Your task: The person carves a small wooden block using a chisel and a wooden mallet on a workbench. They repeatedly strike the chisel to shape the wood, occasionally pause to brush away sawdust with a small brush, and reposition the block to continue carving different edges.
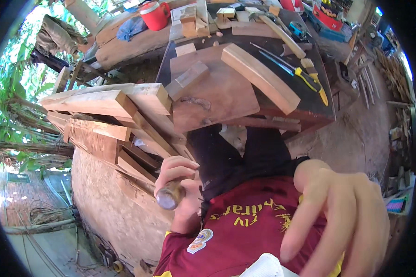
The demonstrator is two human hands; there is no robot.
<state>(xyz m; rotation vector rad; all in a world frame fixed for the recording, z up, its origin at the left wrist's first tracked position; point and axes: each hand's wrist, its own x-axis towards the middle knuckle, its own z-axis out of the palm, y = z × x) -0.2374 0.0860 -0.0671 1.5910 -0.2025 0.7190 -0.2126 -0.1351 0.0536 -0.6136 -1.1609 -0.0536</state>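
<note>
Your left grip (190, 198) is wrapped around the round-ended stick (168, 197), near the wood beams (90, 102). Hold it snugly so it can't slip. Your right grip (342, 207) is spread apart, with nothing seen in it; mind the beams' hard corners.

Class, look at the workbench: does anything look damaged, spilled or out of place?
The flat brown board has a rough, dark-edged blemish near its left side, interrupting its otherwise smooth face; knot or damage, I cannot tell. No spill shows.
</note>
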